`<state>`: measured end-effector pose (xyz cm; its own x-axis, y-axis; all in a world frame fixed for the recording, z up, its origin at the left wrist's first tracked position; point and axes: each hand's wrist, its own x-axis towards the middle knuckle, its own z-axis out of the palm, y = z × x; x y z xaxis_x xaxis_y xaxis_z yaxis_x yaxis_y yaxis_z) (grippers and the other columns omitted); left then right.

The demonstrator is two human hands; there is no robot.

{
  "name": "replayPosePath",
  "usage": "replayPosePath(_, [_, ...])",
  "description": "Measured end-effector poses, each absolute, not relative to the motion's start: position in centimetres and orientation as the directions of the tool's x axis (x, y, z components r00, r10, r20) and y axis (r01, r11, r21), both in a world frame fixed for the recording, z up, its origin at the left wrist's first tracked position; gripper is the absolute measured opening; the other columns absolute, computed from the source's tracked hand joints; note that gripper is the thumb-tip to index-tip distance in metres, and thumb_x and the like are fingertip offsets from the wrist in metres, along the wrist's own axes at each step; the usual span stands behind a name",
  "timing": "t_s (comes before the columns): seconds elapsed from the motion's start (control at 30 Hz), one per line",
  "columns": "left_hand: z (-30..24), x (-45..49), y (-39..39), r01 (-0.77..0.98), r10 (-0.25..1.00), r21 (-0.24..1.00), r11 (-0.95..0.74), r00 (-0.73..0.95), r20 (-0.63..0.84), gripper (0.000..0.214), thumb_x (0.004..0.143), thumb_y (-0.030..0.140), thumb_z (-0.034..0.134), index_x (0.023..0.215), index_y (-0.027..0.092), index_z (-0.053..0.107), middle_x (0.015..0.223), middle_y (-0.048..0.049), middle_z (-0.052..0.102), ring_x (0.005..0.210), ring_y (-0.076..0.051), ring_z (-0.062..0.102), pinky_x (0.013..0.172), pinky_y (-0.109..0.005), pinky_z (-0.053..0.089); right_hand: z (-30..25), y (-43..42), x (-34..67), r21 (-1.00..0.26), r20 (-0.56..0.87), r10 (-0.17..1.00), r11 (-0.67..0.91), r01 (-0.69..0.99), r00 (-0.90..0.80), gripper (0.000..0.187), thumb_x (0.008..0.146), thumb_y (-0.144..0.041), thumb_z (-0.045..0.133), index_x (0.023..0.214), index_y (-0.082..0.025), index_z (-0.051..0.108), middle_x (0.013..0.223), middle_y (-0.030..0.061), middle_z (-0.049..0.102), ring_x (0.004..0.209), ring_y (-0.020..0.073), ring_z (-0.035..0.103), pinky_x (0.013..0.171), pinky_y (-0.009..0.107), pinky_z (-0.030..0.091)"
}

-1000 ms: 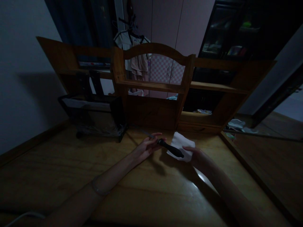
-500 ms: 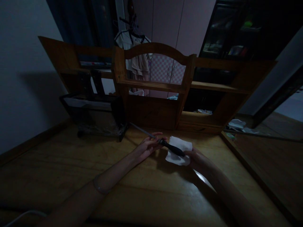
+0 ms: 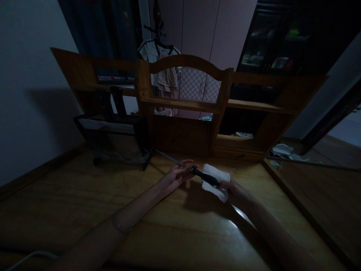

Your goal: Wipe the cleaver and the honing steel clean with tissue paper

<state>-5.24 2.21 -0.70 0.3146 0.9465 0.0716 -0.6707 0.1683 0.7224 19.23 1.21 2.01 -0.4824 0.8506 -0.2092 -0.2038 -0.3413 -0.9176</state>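
A long thin tool [image 3: 194,171] with a black handle and a grey metal rod lies slanted over the wooden desk [image 3: 169,229]. My left hand [image 3: 176,175] pinches it where rod meets handle. My right hand [image 3: 235,190] is closed on a white tissue [image 3: 216,180], which wraps under the end of the black handle. The rod's tip points back left toward a dark rack. The room is dim.
A wooden shelf unit [image 3: 183,109] stands along the back of the desk. A dark wire rack [image 3: 115,137] sits at the back left. Papers [image 3: 282,150] lie at the right end. A white cable [image 3: 25,259] shows at the bottom left.
The tissue has folded up around the handle's end as my right hand closed in on it. The tool and my left hand have barely shifted.
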Motion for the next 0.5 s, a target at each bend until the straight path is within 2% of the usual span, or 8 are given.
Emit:
replayPosePath(0.13, [-0.7, -5.2, 2.2, -0.671, 0.948, 0.722, 0.17, 0.31, 0.066, 0.031, 0.085, 0.014, 0.057, 0.116, 0.012, 0.053, 0.116, -0.0172, 0.063, 0.111, -0.025, 0.058, 0.098, -0.038, 0.044, 1.6, 1.4, 19.3, -0.882, -0.23, 0.836, -0.395, -0.256, -0.499, 0.046, 0.059, -0.002, 0.053, 0.103, -0.012, 0.063, 0.092, 0.0064, 0.07, 0.068, 0.015, 0.065, 0.06, 0.019, 0.052])
replayPosePath(0.3, [-0.5, -5.0, 2.1, -0.673, 0.95, 0.72, 0.172, 0.306, 0.059, 0.031, 0.085, 0.013, 0.057, 0.115, 0.012, 0.054, 0.115, -0.0168, 0.063, 0.111, -0.025, 0.059, 0.099, -0.039, 0.043, 1.2, 1.6, 19.1, -0.891, -0.154, 0.859, -0.334, -0.306, -0.488, 0.052, 0.057, 0.0, 0.054, 0.105, -0.015, 0.063, 0.1, 0.0057, 0.069, 0.079, 0.0176, 0.066, 0.067, 0.022, 0.053])
replayPosePath(0.4, [-0.5, -5.1, 2.1, -0.673, 0.95, 0.719, 0.175, 0.306, 0.055, 0.031, 0.084, 0.014, 0.057, 0.115, 0.012, 0.054, 0.113, -0.0165, 0.064, 0.11, -0.025, 0.059, 0.099, -0.039, 0.044, 1.1, 1.7, 19.1, -0.899, -0.162, 0.86, -0.33, -0.286, -0.483, 0.048, 0.056, -0.001, 0.054, 0.101, -0.013, 0.064, 0.099, 0.0066, 0.069, 0.079, 0.0181, 0.065, 0.067, 0.022, 0.053])
replayPosePath(0.5, [-0.6, -5.1, 2.1, -0.676, 0.949, 0.714, 0.179, 0.309, 0.054, 0.031, 0.084, 0.013, 0.057, 0.115, 0.012, 0.054, 0.113, -0.0162, 0.064, 0.11, -0.025, 0.059, 0.099, -0.039, 0.043, 0.8, 1.9, 19.4, -0.904, -0.239, 0.844, -0.374, -0.208, -0.48, 0.032, 0.058, -0.008, 0.054, 0.088, -0.01, 0.065, 0.086, 0.0084, 0.07, 0.07, 0.0176, 0.065, 0.061, 0.022, 0.053])
